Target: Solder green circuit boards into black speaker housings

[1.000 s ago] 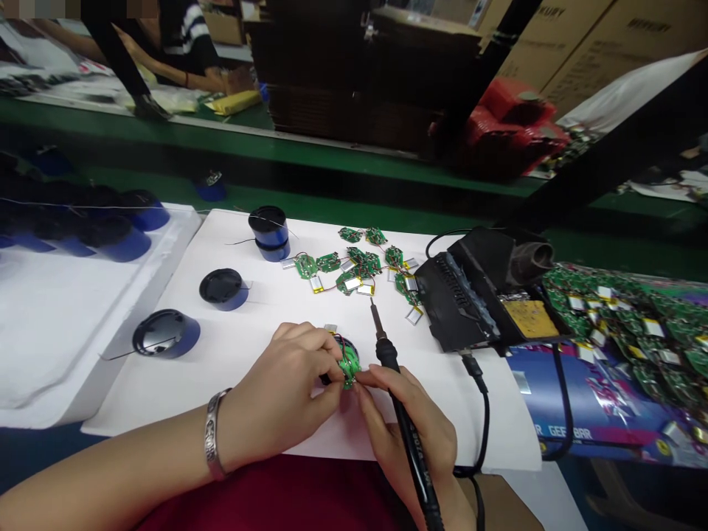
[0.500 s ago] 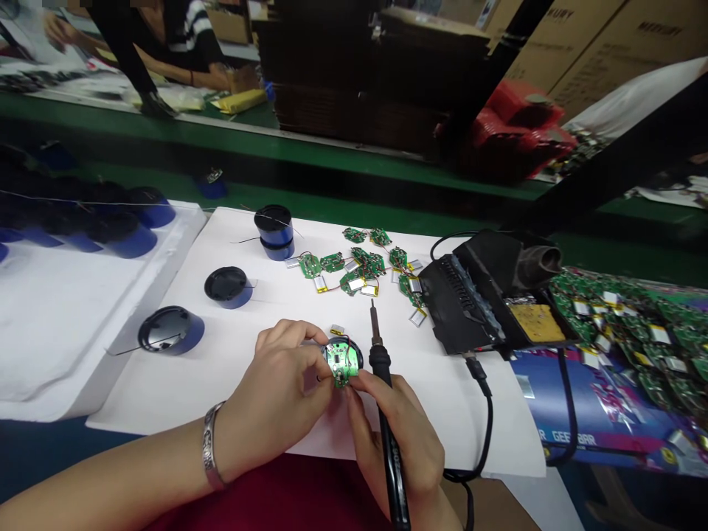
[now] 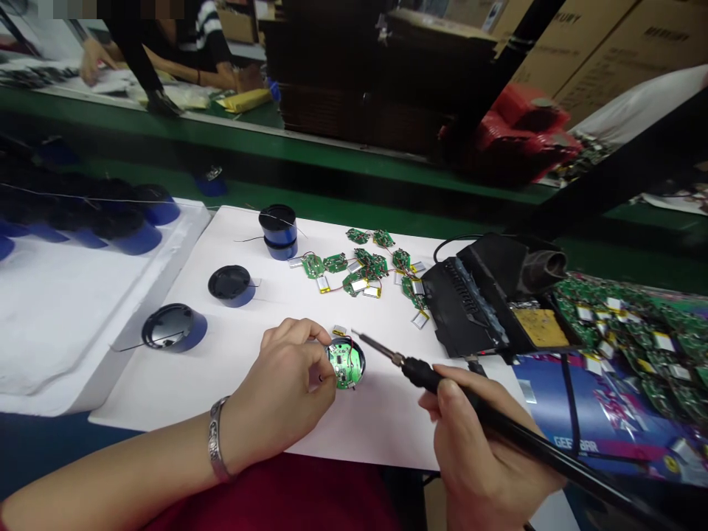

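- Right hand (image 3: 487, 442) has drawn back from the round circuit board (image 3: 346, 365) (just below the frame's centre), pinching the soldering iron (image 3: 420, 372), now slanted, tip near the board.
- Left hand (image 3: 290, 383) still pinches the board's left edge.
- White sheet (image 3: 387, 431) underneath; blue-black cups (image 3: 231, 286) left of centre.
- Cartons (image 3: 641, 55), upper right.

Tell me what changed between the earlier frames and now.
The right hand let go of the green circuit board and moved right, keeping the soldering iron, which swung from near upright to slanting, tip leftward. The left hand stays at the board's left edge; the blue-and-black cups and loose boards look unmoved.
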Demonstrator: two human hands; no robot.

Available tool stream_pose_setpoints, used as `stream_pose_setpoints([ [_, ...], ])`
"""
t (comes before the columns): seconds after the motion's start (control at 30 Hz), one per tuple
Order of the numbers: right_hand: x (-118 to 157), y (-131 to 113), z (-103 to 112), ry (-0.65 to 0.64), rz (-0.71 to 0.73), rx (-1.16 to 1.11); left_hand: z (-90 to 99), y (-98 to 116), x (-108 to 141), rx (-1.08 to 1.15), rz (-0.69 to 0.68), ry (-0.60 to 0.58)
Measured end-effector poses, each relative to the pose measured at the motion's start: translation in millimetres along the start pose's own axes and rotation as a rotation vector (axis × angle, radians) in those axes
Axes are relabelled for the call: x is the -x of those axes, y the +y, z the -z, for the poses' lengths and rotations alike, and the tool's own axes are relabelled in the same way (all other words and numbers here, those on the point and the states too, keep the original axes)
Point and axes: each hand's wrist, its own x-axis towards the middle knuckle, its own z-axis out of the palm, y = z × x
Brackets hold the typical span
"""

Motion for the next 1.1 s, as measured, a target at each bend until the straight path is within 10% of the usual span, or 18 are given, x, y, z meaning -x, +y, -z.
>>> stream_pose_setpoints([
  [1.1, -15, -20, 2, -0.278, 0.071, -0.048, 4.5, 3, -5, -0.027, 0.0, -0.032],
])
